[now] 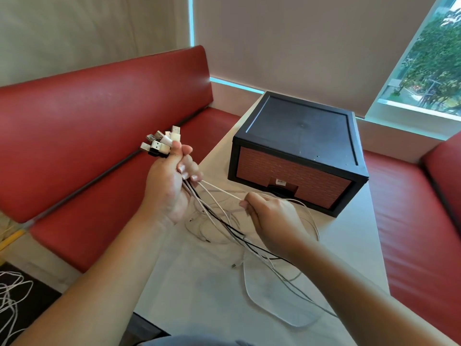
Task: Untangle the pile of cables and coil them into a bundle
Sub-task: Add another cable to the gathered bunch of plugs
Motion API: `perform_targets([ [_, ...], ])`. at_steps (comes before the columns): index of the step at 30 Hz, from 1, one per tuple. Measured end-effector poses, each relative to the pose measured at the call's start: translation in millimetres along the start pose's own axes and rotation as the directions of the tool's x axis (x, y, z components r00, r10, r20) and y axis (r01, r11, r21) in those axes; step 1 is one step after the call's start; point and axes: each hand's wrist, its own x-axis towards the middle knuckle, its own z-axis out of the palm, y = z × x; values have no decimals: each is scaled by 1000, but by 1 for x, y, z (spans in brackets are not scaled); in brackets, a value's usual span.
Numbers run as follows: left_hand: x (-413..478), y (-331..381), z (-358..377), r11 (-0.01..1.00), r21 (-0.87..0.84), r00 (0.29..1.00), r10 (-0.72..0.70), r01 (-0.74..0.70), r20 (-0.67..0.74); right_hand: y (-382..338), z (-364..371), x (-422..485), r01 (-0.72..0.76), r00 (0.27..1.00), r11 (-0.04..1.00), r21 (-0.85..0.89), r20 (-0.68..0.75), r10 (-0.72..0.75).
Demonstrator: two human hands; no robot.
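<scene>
Head view | my left hand [169, 188] clenched gathered plugs [159, 143] | right hand [270, 217] pinched white cable [224, 193] just below | cables [232, 227] underneath lay tangled, uncoiled

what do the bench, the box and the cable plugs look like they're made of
Bench: glossy red vinyl or leather, judging by its sheen. Box: matte black frame, probably plastic; brick-pattern front looks printed. Plugs: white plastic housings, shiny metal USB tips.

Cables [193, 192]: mostly white, a few black. Plugs [159, 144]: white and silver, one black. Box [299, 126]: black frame, front in red-brown brick pattern. Bench [99, 101]: red. Table [199, 283]: off-white. Blinds [299, 41]: beige.
</scene>
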Motion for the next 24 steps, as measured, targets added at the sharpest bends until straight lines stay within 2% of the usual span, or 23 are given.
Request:
perform_targets([
  [8, 7, 24, -12, 996, 19, 995, 85, -84, -58, 47, -4, -18, -35, 999, 988, -152, 31, 40],
  [18, 11, 34, -21, 993, 35, 992, 112, -110, -55, 92, -15, -50, -123, 987, 965, -232, 78, 144],
  [24, 14, 47, -22, 992, -3, 989, 125, -125, -74, 114, -25, -67, -256, 930, 922, -289, 189, 317],
])
